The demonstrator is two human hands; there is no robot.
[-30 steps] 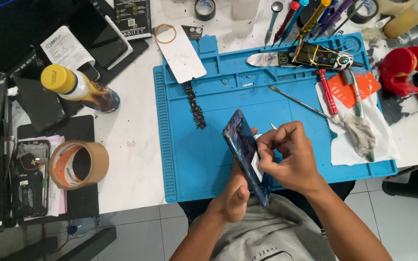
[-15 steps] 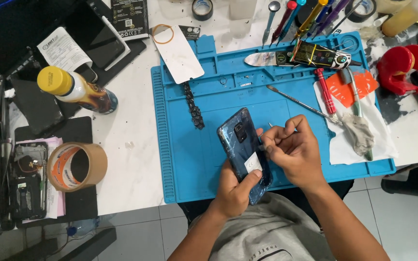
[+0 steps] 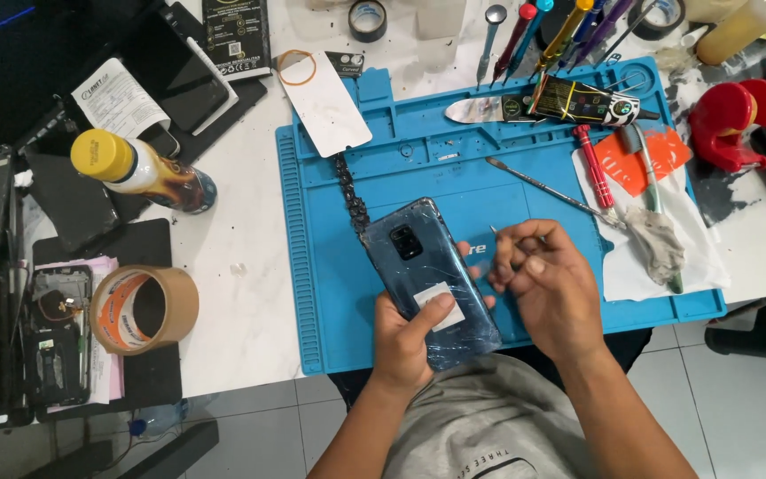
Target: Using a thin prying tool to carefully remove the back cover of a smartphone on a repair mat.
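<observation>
Head view: blue-grey smartphone (image 3: 427, 279) gripped back-up by left hand (image 3: 410, 341), thumb on white sticker (image 3: 441, 306). Thin metal pin (image 3: 496, 235) pinched by right hand (image 3: 543, 279). Back cover seated, not yet lifted; opening judged barely begun.

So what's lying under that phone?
The blue work mat lies beneath the phone, which the left hand holds with its back showing. A white sticker sits on that back. The screen side and the mat directly below are hidden.

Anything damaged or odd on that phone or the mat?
The phone in the left hand looks cracked across its back, with a white patch stuck near the lower end. On the blue mat a white sheet overhangs the top-left edge, askew.
</observation>
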